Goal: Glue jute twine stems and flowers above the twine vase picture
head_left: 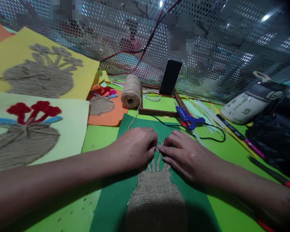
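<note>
A vase shape of wound jute twine (156,193) lies on a dark green sheet (113,199), with several twine stems rising from its neck. At the top of the stems is a small loop of jute twine (159,143). My left hand (141,146) is closed at the loop's left side, its fingertips pinched on the twine and partly hidden. From the right, my right hand (189,154) presses thumb and fingertips against the same loop. A strand runs from behind my left hand up to the twine spool (130,91).
A blue glue gun (189,117) with its cord lies beyond my right hand. Behind are a brown frame (157,112) and a propped phone (171,77). Finished twine vase pictures (38,79) lie left. A bottle (248,101), marker (230,127) and scissors (270,169) are right.
</note>
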Demonstrator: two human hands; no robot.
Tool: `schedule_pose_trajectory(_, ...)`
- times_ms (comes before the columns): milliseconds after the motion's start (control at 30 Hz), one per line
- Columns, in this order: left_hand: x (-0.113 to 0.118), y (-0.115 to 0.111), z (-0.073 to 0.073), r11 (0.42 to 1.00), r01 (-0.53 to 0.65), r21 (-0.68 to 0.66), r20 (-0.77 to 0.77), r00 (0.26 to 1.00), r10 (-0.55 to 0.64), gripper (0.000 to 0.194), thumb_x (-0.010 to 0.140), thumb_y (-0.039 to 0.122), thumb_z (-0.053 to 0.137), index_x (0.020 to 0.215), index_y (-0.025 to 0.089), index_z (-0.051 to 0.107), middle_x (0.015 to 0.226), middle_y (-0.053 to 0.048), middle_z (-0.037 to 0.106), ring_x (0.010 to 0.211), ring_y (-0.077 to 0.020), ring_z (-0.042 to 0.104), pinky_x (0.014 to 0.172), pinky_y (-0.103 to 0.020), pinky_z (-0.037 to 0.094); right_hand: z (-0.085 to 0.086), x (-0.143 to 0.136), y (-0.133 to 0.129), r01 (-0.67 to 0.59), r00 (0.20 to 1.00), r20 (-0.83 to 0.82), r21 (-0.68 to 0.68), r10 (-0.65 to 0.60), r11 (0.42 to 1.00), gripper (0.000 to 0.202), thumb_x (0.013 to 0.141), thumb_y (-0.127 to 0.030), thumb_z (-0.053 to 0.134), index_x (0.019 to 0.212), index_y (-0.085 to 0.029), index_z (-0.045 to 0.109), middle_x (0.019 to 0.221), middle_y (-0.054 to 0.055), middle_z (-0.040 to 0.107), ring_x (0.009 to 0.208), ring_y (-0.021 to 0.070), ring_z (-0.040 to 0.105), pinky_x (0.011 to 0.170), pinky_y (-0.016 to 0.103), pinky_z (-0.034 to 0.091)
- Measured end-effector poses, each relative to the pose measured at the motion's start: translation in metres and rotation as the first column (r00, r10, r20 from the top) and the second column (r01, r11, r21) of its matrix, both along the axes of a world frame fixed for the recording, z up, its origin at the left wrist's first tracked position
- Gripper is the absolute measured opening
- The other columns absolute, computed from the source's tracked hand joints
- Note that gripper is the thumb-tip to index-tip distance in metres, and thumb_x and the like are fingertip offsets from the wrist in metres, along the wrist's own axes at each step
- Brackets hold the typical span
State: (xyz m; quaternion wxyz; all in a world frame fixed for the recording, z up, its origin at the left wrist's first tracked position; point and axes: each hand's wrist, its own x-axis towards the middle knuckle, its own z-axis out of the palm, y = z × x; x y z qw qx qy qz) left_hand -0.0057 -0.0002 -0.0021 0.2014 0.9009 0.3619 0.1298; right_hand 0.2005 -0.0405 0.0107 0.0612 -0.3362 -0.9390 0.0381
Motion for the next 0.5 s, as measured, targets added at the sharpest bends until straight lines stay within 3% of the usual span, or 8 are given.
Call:
schedule_pose_trajectory(200, -0.001, 0.000, 0.000, 1.000, 0.011, 0.010, -0.007, 1.000, -0.011, 0.009, 0.082, 0.018, 0.053, 0.074, 0.017, 0.058, 0.076, -0.002, 0.058, 0.069, -0.0138, 0.051, 0.062, -0.025, 0.038, 0.000, 0.001, -0.003, -0.036, 0.995, 0.095, 0.122, 0.025, 0.992, 0.030, 0.098, -0.031, 0.047, 0.109, -0.010, 0.066, 0.095, 0.013, 0.059, 0.090, 0.0259, 0.046, 0.078, 0.045, 0.041)
schedule_pose_trajectory(267, -0.001, 0.000, 0.000, 0.999, 0.023, 0.027, 0.002, 1.000, -0.023, 0.010, 0.082, 0.018, 0.053, 0.074, 0.017, 0.058, 0.076, -0.002, 0.058, 0.069, -0.0139, 0.052, 0.062, -0.025, 0.038, 0.002, 0.004, -0.005, -0.030, 0.996, 0.089, 0.107, 0.020, 0.994, 0.032, 0.098, -0.033, 0.047, 0.113, -0.011, 0.065, 0.098, 0.014, 0.060, 0.092, 0.0265, 0.047, 0.080, 0.047, 0.042)
schedule_pose_trajectory(433, -0.001, 0.001, 0.003, 0.999, 0.038, 0.016, -0.009, 0.999, -0.038, 0.009, 0.082, 0.018, 0.053, 0.076, 0.016, 0.060, 0.078, -0.003, 0.060, 0.069, -0.0144, 0.054, 0.061, -0.025, 0.038, 0.012, 0.015, -0.009, 0.065, 0.961, -0.263, -0.092, -0.088, 0.994, 0.025, 0.099, -0.026, 0.046, 0.113, -0.015, 0.064, 0.104, 0.012, 0.061, 0.097, 0.0221, 0.054, 0.083, 0.040, 0.048)
schedule_pose_trajectory(500, -0.001, 0.001, 0.004, 0.999, 0.036, 0.017, -0.010, 0.999, -0.035, 0.010, 0.083, 0.018, 0.053, 0.077, 0.016, 0.061, 0.078, -0.004, 0.061, 0.070, -0.0148, 0.054, 0.062, -0.025, 0.038, 0.018, 0.021, -0.012, 0.111, 0.923, -0.359, -0.088, -0.136, 0.990, 0.019, 0.096, -0.022, 0.050, 0.109, -0.017, 0.063, 0.103, 0.011, 0.061, 0.098, 0.0208, 0.057, 0.084, 0.039, 0.049)
